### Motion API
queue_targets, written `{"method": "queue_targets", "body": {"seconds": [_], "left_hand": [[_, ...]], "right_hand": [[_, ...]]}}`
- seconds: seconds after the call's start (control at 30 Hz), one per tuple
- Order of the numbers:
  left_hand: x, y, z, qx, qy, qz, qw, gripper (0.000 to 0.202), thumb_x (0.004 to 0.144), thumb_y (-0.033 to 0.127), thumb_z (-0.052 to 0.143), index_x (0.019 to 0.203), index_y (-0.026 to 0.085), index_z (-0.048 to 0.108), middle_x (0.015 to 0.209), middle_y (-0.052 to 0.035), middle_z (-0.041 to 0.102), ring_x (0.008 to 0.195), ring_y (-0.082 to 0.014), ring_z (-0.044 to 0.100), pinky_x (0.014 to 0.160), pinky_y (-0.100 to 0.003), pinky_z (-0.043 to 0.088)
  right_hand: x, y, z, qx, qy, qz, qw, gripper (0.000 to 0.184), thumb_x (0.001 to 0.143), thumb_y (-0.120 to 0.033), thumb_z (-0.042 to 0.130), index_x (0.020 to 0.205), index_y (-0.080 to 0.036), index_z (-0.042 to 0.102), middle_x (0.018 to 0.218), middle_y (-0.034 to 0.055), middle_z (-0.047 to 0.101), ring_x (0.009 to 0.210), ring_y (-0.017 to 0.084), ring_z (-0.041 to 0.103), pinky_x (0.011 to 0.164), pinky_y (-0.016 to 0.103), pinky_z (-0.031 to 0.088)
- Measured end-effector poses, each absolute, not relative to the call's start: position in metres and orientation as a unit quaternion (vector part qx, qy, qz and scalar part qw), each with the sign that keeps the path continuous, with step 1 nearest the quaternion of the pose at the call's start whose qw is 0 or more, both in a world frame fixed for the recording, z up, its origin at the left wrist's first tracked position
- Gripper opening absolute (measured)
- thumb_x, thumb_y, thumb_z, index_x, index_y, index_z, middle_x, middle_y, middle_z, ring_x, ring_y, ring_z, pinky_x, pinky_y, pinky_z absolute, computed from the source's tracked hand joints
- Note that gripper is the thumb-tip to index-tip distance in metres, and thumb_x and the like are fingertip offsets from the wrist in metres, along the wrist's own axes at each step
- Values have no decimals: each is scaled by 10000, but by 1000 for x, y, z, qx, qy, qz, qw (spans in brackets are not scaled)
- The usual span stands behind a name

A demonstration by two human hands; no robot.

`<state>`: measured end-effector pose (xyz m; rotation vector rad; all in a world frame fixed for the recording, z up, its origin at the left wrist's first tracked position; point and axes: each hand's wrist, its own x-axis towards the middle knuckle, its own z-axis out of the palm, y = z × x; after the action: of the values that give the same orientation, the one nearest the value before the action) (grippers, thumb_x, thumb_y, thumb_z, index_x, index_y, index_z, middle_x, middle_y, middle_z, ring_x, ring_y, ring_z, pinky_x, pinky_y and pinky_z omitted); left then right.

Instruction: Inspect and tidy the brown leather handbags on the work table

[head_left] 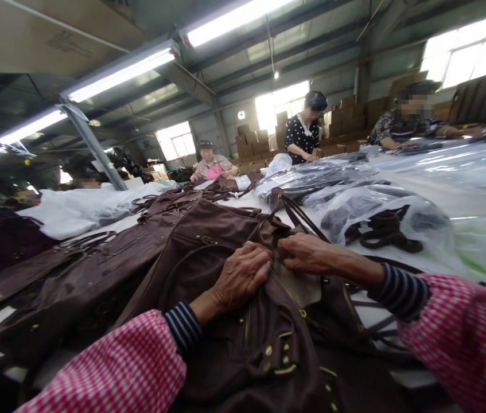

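A dark brown handbag (221,355) with brass-coloured zips and buckle hardware lies in front of me. Its zipped top is open, showing a beige lining (300,284). My left hand (245,275) is closed on the near left edge of that opening, fingers curled over the leather. Just across from it, my right hand (311,255) is closed at the far right edge of the opening, with its fingertips turned in and partly hidden. A small gap separates the two hands. Behind them the bag's thin strap handles (300,215) stand up.
More brown bags (92,275) are heaped to the left. Clear plastic wrapping (380,201) covers dark goods on the right, and white plastic sheeting (83,206) lies at the far left. Several co-workers, among them a person in polka dots (300,135), work around the table.
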<state>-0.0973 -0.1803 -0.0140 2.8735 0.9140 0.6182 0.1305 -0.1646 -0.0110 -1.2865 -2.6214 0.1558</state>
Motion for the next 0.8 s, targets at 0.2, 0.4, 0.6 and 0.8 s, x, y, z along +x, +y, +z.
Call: {"method": "queue_targets", "body": {"seconds": [0.2,0.4,0.6,0.8], "left_hand": [[-97,-180,-14,931,304,199,31,326,1057,303,310,1045,196,618,1153,-64,684,1180,-223,536,1083,-393,430],[-96,-181,-12,932,302,196,34,339,1058,296,291,1019,189,611,1148,-70,680,1149,-224,540,1077,-397,432],[-97,-180,-14,933,305,191,24,337,1057,292,294,1002,186,609,1098,-72,678,1131,-225,544,1056,-390,443],[-99,-180,-15,931,307,196,30,326,1066,291,298,1040,204,612,1162,-51,685,1161,-213,537,1068,-374,432]], "right_hand": [[122,-159,-7,-445,-892,38,66,142,897,-258,563,933,-145,641,925,104,691,823,216,607,657,292,346],[118,-164,2,-459,-887,23,46,177,883,-228,566,979,-122,672,983,140,719,901,250,655,674,295,372],[110,-171,-5,-473,-878,8,71,238,891,-181,550,1098,-109,642,1058,142,719,957,254,663,733,303,388],[118,-173,-5,-475,-872,51,104,203,838,-143,554,1009,-148,663,948,98,725,907,223,657,681,284,355]]}}
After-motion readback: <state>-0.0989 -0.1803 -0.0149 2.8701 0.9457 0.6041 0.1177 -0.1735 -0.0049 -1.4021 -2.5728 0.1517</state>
